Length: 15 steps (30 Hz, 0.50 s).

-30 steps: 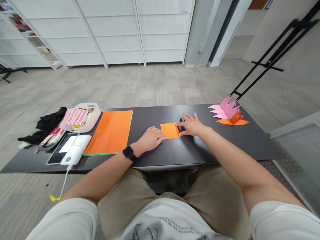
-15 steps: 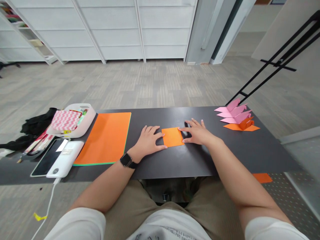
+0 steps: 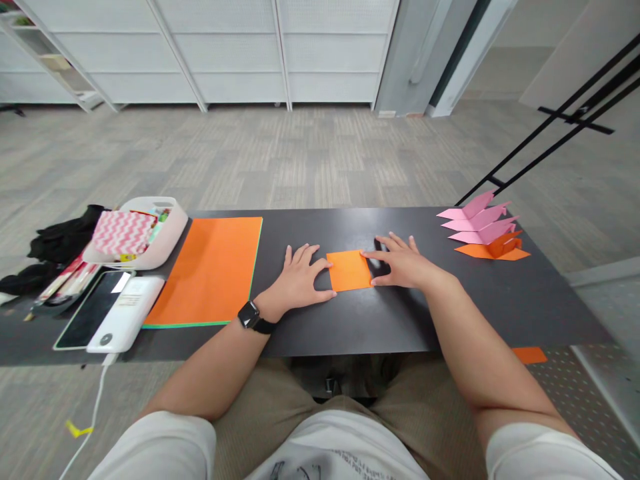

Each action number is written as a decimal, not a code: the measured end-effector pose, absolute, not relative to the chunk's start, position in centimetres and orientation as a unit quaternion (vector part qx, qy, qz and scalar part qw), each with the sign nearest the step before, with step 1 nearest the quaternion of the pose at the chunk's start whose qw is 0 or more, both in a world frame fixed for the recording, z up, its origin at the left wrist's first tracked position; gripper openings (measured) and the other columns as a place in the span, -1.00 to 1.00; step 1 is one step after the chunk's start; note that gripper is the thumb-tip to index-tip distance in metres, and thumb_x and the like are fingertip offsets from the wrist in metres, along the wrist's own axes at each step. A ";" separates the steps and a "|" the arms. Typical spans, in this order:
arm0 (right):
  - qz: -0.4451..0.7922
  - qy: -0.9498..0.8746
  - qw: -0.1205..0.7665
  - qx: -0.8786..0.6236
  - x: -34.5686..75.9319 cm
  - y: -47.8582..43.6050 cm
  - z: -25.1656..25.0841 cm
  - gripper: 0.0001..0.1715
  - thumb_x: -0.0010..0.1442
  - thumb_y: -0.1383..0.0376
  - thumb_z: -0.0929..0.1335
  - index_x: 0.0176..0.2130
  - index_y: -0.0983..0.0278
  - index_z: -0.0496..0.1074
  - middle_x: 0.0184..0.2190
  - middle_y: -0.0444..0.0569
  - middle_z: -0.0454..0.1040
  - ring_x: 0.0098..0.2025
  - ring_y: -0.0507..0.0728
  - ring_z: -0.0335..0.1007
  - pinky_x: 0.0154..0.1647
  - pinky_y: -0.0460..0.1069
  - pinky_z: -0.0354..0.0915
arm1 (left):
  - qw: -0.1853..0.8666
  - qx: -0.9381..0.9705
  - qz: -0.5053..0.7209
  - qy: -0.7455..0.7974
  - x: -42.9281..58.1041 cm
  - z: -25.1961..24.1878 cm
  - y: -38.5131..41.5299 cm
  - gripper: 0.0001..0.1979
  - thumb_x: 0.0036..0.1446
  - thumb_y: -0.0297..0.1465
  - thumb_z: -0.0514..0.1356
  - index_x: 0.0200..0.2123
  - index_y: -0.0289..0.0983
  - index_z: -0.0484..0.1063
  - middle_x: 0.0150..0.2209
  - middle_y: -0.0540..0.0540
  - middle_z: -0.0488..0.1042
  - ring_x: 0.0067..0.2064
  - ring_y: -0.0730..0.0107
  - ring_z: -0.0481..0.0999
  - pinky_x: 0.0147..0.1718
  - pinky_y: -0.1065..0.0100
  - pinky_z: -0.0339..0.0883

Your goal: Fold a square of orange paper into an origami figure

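A long, dark grey rectangular surface (image 3: 390, 327) runs left to right above a grey carpet-tiled floor (image 3: 240, 153). White panelled cabinets (image 3: 240, 53) line the far side of the room, and a black metal frame (image 3: 575, 120) slants at far right.

One small orange square of paper (image 3: 349, 271) lies flat at the middle of the surface, between two hands. The left hand (image 3: 300, 280) is unclenched, its thumb and index fingertip at the square's left edge; the right hand (image 3: 405, 263) is likewise spread, two fingertips at the right edge.

At far right stand four folded paper figures: three pink ones (image 3: 483, 217) and one orange one (image 3: 493, 249). On the left are one stack of large orange sheets with a green edge (image 3: 210, 267), one white plastic basket (image 3: 175, 233), one white oblong device (image 3: 125, 317) and one flat black-screened device (image 3: 87, 317).
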State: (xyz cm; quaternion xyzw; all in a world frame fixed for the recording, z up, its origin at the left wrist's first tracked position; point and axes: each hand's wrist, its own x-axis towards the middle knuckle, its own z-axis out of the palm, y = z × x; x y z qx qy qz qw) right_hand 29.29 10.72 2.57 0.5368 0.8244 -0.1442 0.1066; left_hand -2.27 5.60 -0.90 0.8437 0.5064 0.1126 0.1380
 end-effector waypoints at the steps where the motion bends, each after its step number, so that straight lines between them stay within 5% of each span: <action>1: -0.144 0.825 0.106 0.536 29.3 10.8 2.5 -0.01 0.17 -0.09 0.59 0.48 -0.14 0.34 0.64 0.13 -0.02 0.66 0.62 -0.33 0.50 0.71 -0.32 | 0.149 0.843 0.117 0.503 -2.3 -0.9 5.7 -0.24 0.08 0.11 0.48 0.27 -0.07 0.50 0.51 -0.32 0.18 0.57 -0.39 0.05 0.49 -0.57 -0.27; 8: -0.145 0.836 0.084 0.523 30.0 11.1 1.6 -0.03 0.18 -0.09 0.57 0.47 -0.12 0.35 0.64 0.10 -0.03 0.65 0.63 -0.33 0.50 0.70 -0.33 | 0.151 0.812 0.197 0.529 -1.6 -1.3 6.8 -0.53 0.29 -0.02 0.37 0.13 -0.14 0.51 0.37 -0.25 0.39 0.49 -0.11 0.26 0.55 -0.41 -0.19; 15: -0.136 0.852 0.048 0.503 29.7 11.0 0.8 -0.02 0.18 -0.13 0.56 0.47 -0.11 0.35 0.65 0.09 -0.09 0.66 0.61 -0.34 0.51 0.69 -0.34 | 0.118 0.789 0.206 0.566 -2.1 -1.8 7.4 -0.55 0.34 -0.06 0.32 0.18 -0.14 0.52 0.31 -0.25 0.41 0.42 -0.11 0.32 0.54 -0.42 -0.19</action>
